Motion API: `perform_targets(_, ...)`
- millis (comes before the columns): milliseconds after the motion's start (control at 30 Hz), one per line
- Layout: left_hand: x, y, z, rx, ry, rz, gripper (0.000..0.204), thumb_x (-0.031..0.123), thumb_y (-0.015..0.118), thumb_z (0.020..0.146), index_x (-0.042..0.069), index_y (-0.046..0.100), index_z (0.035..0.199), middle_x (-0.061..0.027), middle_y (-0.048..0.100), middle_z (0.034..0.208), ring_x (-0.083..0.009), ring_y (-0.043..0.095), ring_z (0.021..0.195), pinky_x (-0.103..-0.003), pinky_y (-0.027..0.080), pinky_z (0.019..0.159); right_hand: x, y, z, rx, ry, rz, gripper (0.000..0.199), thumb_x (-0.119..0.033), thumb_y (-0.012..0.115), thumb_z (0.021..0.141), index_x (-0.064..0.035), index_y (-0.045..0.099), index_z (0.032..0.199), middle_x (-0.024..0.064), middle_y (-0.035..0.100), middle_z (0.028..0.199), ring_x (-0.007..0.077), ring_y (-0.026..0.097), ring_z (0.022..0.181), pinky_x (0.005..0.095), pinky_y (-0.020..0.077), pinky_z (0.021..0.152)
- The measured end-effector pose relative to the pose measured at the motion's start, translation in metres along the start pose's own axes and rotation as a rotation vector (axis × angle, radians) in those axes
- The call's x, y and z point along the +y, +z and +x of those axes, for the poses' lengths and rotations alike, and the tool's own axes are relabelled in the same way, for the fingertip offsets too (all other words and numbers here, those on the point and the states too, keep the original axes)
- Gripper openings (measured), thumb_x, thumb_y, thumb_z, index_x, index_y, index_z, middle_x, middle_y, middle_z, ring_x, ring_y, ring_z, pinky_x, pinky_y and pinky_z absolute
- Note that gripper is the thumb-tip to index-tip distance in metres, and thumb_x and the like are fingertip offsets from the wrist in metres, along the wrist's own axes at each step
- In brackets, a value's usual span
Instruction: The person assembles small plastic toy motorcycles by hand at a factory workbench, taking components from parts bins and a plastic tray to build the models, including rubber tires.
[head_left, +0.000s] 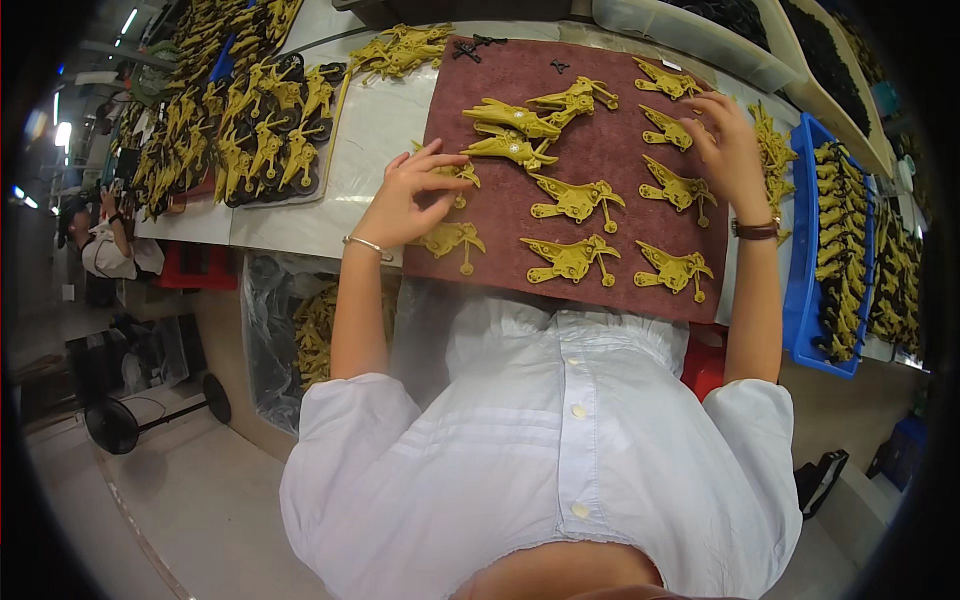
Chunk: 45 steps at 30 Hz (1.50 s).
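Note:
On a dark red cloth [500,220] lie several yellow moulded parts, each with a pointed end and a thin arm ending in a small round tip. My left hand [405,200] reaches over the cloth's left edge, fingers spread above a yellow part [462,178] that they partly cover. Below that hand rests another yellow part [450,240]. At the right, my right hand [722,148] has its thumb and fingers apart beside a yellow part [664,127], near or touching its end. Two columns of such parts, one with a yellow part [575,198], lie between my hands.
Yellow parts [508,132] lie bunched at the cloth's upper middle, near small black pieces [466,50]. A blue tray [808,250] of yellow parts stands right. Yellow and black assemblies [265,130] fill a tray at left. Pale bins [700,35] line the back.

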<state>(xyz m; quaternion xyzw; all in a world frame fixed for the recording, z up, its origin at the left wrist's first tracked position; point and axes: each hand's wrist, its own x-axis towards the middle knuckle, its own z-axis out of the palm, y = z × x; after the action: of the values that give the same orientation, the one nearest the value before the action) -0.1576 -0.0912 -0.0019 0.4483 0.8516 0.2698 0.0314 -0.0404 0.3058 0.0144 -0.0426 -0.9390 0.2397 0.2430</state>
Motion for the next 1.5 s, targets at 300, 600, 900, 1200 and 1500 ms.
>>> perform_targets(300,0.046,0.025,0.077,0.249,0.127,-0.029,0.019,0.015,0.066,0.081,0.01,0.071,0.098,-0.0059,0.067,0.107,-0.0245,0.06,0.105,-0.042,0.036,0.101,-0.063,0.079,0.023,-0.157,-0.342,-0.055,0.033,-0.009,0.07,0.076,-0.0109,0.065,0.109,0.0112,0.056,0.12,0.0307,0.054,0.111,0.0405,0.0475,0.089)
perform_targets(600,0.036,0.022,0.105,0.051,0.155,0.14,0.023,0.014,0.068,0.079,0.013,0.067,0.103,-0.0037,0.067,0.104,-0.0216,0.062,0.1,-0.039,0.04,0.094,-0.052,0.079,0.045,-0.127,-0.386,-0.116,0.019,-0.004,0.063,0.079,-0.0084,0.064,0.098,0.0093,0.06,0.112,0.0274,0.057,0.104,0.0393,0.0483,0.082)
perform_targets(900,0.02,0.017,0.115,0.46,0.139,0.204,0.027,0.014,0.069,0.08,0.014,0.066,0.107,-0.0039,0.067,0.101,-0.0277,0.063,0.091,-0.038,0.048,0.077,-0.058,0.042,0.036,0.002,0.115,1.117,0.015,-0.013,0.065,0.091,-0.0032,0.062,0.102,0.0032,0.065,0.101,0.012,0.064,0.095,0.0236,0.0499,0.08)
perform_targets(1200,0.033,0.035,0.121,0.197,0.222,0.22,0.047,0.012,0.068,0.081,0.018,0.061,0.126,-0.008,0.063,0.114,-0.0284,0.062,0.099,-0.038,0.051,0.083,-0.074,0.019,0.02,-0.138,0.359,1.602,0.018,-0.017,0.056,0.097,-0.0053,0.053,0.11,0.0133,0.064,0.114,0.0204,0.064,0.104,0.0361,0.0552,0.087)
perform_targets(1500,0.115,0.024,0.101,0.232,0.345,-0.58,0.029,0.013,0.076,0.074,0.009,0.073,0.102,-0.0115,0.059,0.124,-0.0251,0.057,0.113,-0.037,0.044,0.097,-0.081,0.012,0.001,-0.179,0.495,1.517,0.022,-0.022,0.061,0.095,-0.0112,0.043,0.102,0.0084,0.066,0.101,0.0172,0.067,0.091,0.0304,0.0567,0.074)
